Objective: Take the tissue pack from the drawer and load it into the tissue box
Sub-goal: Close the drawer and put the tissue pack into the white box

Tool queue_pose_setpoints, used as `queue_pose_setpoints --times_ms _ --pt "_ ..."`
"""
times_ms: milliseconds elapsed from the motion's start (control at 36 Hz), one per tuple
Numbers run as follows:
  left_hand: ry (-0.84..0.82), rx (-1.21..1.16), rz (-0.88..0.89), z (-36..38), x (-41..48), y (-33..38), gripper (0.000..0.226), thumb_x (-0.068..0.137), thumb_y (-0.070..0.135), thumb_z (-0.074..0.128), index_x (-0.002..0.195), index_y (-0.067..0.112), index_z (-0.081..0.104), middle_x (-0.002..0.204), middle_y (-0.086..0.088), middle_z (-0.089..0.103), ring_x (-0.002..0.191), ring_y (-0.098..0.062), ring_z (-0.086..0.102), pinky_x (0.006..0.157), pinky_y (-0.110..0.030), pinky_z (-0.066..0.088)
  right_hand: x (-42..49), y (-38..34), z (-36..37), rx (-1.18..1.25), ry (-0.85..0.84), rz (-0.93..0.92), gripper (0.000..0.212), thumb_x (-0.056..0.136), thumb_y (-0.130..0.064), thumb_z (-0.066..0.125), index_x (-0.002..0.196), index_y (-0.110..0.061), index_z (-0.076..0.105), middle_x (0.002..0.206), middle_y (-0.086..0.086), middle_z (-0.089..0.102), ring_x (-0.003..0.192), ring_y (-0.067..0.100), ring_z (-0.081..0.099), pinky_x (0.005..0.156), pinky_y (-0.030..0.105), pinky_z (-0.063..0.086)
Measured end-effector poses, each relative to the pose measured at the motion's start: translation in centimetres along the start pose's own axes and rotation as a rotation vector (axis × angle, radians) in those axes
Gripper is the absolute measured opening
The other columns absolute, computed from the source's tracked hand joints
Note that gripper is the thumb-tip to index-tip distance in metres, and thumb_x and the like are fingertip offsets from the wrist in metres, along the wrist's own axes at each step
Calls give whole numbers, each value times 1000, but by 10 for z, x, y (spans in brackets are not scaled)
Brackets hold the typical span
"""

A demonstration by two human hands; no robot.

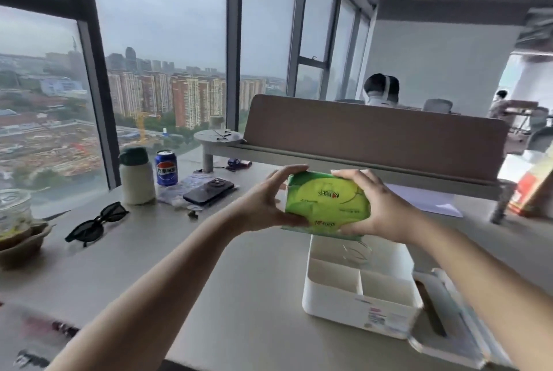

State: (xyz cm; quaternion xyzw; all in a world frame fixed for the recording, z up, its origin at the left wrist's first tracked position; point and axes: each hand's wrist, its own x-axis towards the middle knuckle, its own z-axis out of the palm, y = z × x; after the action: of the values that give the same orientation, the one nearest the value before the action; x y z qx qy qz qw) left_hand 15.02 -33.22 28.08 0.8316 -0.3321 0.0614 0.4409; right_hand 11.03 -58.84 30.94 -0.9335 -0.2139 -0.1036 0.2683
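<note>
The left hand and the right hand are gripping the soft green plastic-wrapped tissue pack by its two short ends, holding it in the air just above the far side of the white rectangular plastic tissue box. This two-ended grip is keeping the pack level, probably for lowering. The box is sitting open on the grey tabletop, with its removed white lid lying just beside it.

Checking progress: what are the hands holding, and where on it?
Both grip the green tissue pack: left hand on its left end, right hand on its right end, above the open tissue box.
</note>
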Motion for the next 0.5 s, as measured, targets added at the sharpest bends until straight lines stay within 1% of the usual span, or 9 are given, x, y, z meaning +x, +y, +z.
queue_pose_setpoints --times_ms 111,194,250,306,333,361,417,444,500 --pt "-68 -14 -6 38 17 -3 94 64 32 86 140 45 34 141 5 44 125 -22 47 97 -49 51 -21 32 -4 -28 8 74 98 56 -37 89 136 -46 32 129 -11 32 118 11 41 98 33 42" --pt "-96 63 2 60 23 -8 95 64 42 84 140 49 29 144 5 43 131 -23 39 107 -54 40 -33 53 0 -36 20 111 99 55 -36 89 137 -44 34 130 -9 33 118 13 43 97 30 41" --pt "-102 143 -7 72 26 -10 96 65 45 83 141 50 26 147 4 42 133 -23 33 109 -53 33 -40 63 5 -18 28 126 97 56 -33 90 136 -44 36 130 -8 33 119 12 43 95 26 39" --pt "-114 192 -15 81 26 -12 95 66 47 82 142 50 26 148 5 41 134 -22 28 108 -47 27 -46 70 12 -10 28 141 96 56 -31 90 135 -45 36 131 -8 34 119 12 42 96 25 36" --pt "-118 212 -15 85 26 -12 94 67 47 82 142 49 26 147 6 41 134 -20 26 107 -44 24 -49 74 15 -10 28 151 97 55 -33 89 135 -46 36 131 -8 34 120 14 42 98 26 36" --pt "-121 231 -16 87 25 -13 93 67 49 82 142 49 27 145 6 42 134 -18 25 105 -42 22 -51 76 18 -16 30 160 97 53 -40 87 135 -48 35 132 -10 34 121 15 43 102 31 37" --pt "-112 257 -19 90 23 -14 93 65 52 81 141 50 27 143 8 43 133 -17 24 106 -41 20 -54 80 24 -49 30 181 98 50 -54 80 135 -52 30 136 -15 34 124 16 42 108 43 33" --pt "-107 267 -26 91 23 -16 93 65 54 81 141 51 28 142 9 43 134 -17 23 108 -41 20 -55 80 27 -68 31 190 99 52 -56 79 137 -52 29 139 -16 34 126 15 40 110 45 28" --pt "-122 293 -51 90 22 -21 92 65 57 79 141 51 28 143 9 42 135 -18 22 112 -44 18 -56 80 32 -93 40 197 95 60 -53 80 140 -48 29 144 -16 34 128 10 34 114 44 18"
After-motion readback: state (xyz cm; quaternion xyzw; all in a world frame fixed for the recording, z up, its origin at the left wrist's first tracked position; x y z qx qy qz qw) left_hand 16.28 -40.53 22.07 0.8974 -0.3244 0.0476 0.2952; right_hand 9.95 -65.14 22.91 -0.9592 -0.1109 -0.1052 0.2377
